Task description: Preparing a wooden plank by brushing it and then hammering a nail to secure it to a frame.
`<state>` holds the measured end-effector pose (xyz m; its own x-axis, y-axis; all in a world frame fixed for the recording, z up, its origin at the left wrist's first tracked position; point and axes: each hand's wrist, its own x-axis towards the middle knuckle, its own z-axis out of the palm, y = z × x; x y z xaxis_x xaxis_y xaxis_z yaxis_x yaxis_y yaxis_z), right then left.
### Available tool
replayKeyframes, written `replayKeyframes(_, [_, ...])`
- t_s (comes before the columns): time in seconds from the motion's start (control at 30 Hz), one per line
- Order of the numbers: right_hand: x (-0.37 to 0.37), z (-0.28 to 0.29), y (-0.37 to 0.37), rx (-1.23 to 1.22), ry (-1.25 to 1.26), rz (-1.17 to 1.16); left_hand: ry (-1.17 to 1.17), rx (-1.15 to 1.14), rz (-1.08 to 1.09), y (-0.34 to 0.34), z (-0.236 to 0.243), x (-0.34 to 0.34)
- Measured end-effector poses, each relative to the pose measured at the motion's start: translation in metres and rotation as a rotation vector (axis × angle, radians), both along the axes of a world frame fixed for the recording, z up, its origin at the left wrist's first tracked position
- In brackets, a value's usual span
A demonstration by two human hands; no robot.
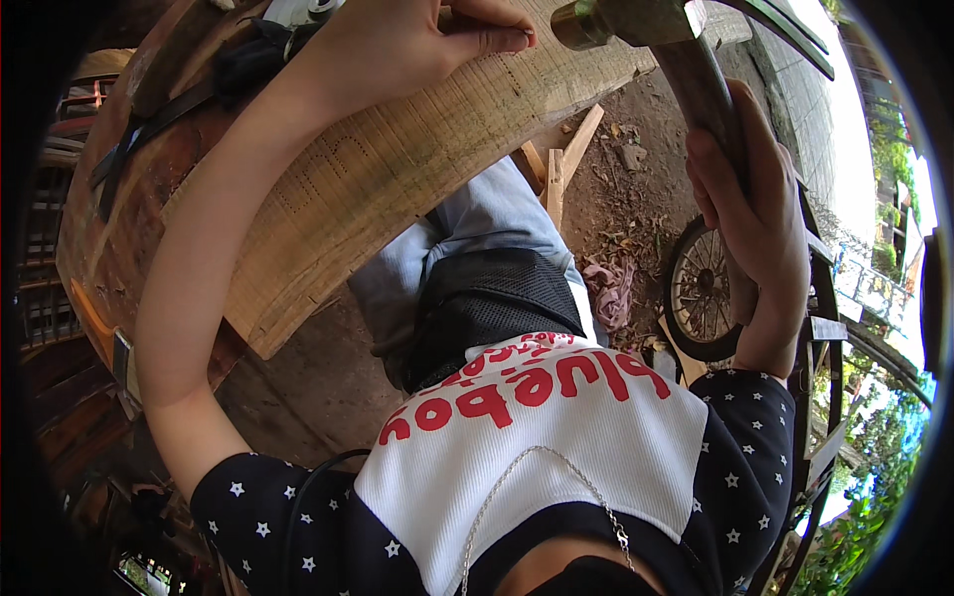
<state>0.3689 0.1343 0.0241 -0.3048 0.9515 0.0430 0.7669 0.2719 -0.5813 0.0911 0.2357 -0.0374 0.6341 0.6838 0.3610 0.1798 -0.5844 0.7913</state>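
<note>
Here the right hand (755, 214) is wrapped tight round the wooden handle of a claw hammer (686, 40), gripping low on the shaft so the steel head sits well above the fist, its round face turned toward the pale plank (397, 169) and just off its upper edge. The left hand (417, 40) rests on that plank near the top of the view, thumb and forefinger pinched together right in front of the hammer face; whatever they pinch is too small to make out, though the grip looks like one that steadies something slim upright on the wood. The plank itself lies slanted across a darker, curved wooden body (109, 228), which bears it from beneath, and its near end juts out free above the person's lap. The person seems seated close, knees under the overhang, which puts both arms high over the work. To the right of the plank the ground is bare earth strewn with dry leaves, a rag (611, 288) and a couple of short timber offcuts (561, 164); a small spoked wheel (701, 288) stands just beyond the right wrist. The hammer arm has open air above and to the right, whereas the gap between hammer face and the pinching fingertips is narrow.
</note>
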Motion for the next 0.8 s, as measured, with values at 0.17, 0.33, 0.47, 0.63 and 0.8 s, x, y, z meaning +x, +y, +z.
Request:
replayKeyframes(0.17, [0.0, -0.002, 0.001, 0.001, -0.005, 0.011, -0.044, -0.054, -0.025, 0.007, -0.013, 0.0])
replayKeyframes(0.33, [-0.001, -0.002, 0.001, 0.031, -0.021, 0.002, -0.027, -0.041, -0.022, 0.009, -0.016, -0.002])
replayKeyframes(0.47, [-0.001, 0.0, 0.002, -0.009, -0.028, 0.039, -0.008, -0.047, -0.033, 0.007, -0.012, -0.002])
replayKeyframes(0.63, [-0.002, -0.001, 0.004, 0.032, -0.059, 0.086, -0.009, -0.018, -0.023, 0.004, -0.009, -0.002])
replayKeyframes(0.8, [-0.003, -0.002, 0.004, 0.028, -0.026, 0.078, -0.069, -0.039, -0.056, 0.004, -0.01, 0.0])
